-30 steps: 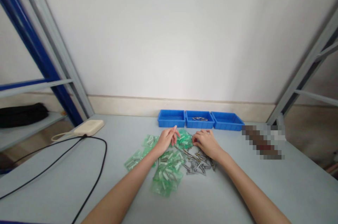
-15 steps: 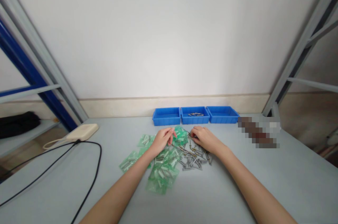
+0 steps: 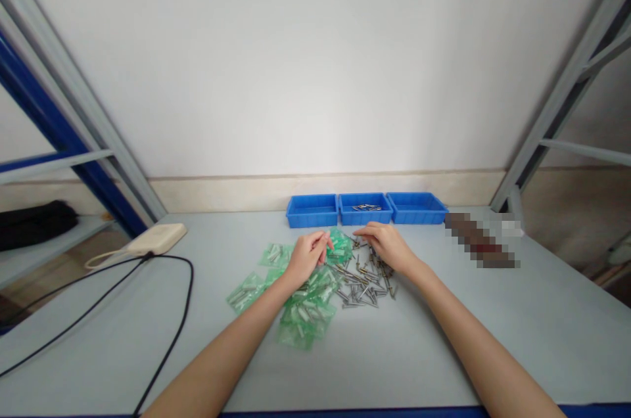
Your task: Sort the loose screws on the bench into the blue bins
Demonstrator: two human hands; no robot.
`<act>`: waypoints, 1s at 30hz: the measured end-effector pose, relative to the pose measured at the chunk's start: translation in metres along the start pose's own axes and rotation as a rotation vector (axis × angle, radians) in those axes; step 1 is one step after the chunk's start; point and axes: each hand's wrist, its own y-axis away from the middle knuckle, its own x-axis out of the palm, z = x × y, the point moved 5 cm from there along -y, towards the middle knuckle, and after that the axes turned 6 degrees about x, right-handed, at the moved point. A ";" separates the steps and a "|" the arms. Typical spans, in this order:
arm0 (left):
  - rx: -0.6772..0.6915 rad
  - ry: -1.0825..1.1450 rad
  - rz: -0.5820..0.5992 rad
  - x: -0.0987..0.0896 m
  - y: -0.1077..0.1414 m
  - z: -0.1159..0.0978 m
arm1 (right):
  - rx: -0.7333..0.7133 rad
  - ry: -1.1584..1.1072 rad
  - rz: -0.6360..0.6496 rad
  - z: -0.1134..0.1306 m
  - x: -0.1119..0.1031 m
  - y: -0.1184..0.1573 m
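pretty much everything sits on a flat pale blue-grey table (image 3: 148, 352), with three bright blue plastic trays (image 3: 312, 222) along the back. the see-through green plastic bags (image 3: 300, 325) look speckled from the silvery stuff inside, right beside a scatter of silver-grey metal pins (image 3: 359, 293), some with brassy gold bits. there's also a cream plastic box (image 3: 158, 238), a black cable (image 3: 192, 293) and a dark blue and grey steel shelf frame (image 3: 49, 117).
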 end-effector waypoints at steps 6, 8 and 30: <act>0.089 -0.120 -0.031 -0.003 0.005 -0.017 | 0.075 -0.786 0.051 0.023 0.023 -0.002; 0.094 -0.078 0.035 0.001 0.006 -0.020 | 0.073 -0.819 0.006 0.033 0.025 0.001; 0.002 0.081 0.076 0.005 0.000 -0.006 | 0.221 -0.683 -0.096 0.000 0.029 -0.007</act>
